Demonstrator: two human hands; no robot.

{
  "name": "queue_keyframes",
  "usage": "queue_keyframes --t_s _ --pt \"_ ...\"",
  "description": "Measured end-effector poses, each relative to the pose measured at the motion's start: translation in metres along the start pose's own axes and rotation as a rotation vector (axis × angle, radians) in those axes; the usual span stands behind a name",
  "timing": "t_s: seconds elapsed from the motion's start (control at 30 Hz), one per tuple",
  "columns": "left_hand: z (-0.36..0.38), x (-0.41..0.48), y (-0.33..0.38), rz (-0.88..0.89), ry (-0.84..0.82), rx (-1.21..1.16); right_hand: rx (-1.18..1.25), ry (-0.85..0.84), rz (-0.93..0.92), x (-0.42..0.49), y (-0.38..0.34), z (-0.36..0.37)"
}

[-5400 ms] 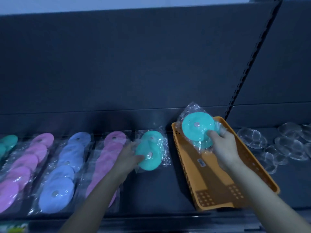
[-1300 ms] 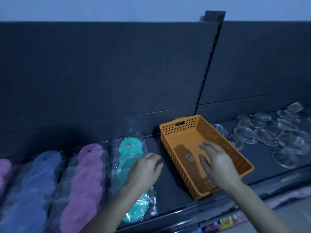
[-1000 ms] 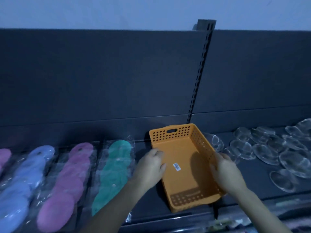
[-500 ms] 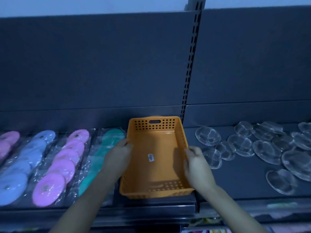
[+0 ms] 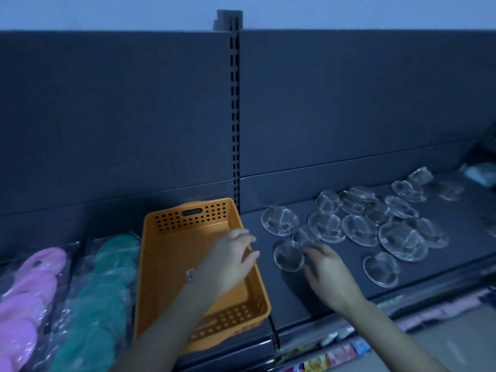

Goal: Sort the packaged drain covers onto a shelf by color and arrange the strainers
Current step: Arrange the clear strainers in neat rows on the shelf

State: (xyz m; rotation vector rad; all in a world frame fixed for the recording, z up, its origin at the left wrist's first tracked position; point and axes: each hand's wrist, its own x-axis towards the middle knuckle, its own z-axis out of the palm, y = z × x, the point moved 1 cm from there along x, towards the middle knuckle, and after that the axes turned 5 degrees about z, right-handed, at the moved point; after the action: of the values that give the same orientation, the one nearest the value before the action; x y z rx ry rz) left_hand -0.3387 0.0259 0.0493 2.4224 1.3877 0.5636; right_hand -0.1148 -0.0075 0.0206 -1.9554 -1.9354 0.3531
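Strainers lay scattered mid-right; right hand touched the nearest strainer, grip unclear. Left hand, fingers loosely spread, hovered over the basket beside green covers; its sticker was unreadable.

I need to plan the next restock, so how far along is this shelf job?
Done, it seems: packaged pink covers and teal covers lie in separate rows, and the orange basket looks empty. In hand: the right hand reaches the nearest clear strainer; the left hand hovers over the basket. Left: the other strainers lie scattered, unarranged.
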Motion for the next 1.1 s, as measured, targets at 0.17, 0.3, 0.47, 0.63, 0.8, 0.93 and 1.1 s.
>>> queue_keyframes --t_s 0.17,0.3,0.47,0.63,0.8,0.93,1.1 --pt "0.019 0.02 0.014 0.062 -0.189 0.069 -0.119 -0.038 -0.06 0.031 0.031 -0.001" --pt "0.016 0.03 0.002 -0.102 -0.266 0.236 -0.264 -0.069 -0.2 0.056 0.06 0.008" --pt "0.021 0.056 0.036 -0.185 -0.207 0.586 -0.314 -0.142 -0.265 0.083 0.1 0.003" --pt "0.071 0.084 0.067 -0.296 -0.232 0.078 -0.337 -0.238 -0.369 0.094 0.145 -0.011" --pt "0.12 0.098 0.083 -0.303 -0.225 0.087 -0.326 -0.191 -0.52 0.105 0.183 -0.021" --pt "0.138 0.105 0.088 -0.282 -0.185 0.242 -0.325 -0.169 -0.582 0.114 0.2 -0.029" --pt "0.148 0.106 0.097 -0.21 -0.126 0.149 -0.285 -0.103 -0.618 0.122 0.216 -0.045"
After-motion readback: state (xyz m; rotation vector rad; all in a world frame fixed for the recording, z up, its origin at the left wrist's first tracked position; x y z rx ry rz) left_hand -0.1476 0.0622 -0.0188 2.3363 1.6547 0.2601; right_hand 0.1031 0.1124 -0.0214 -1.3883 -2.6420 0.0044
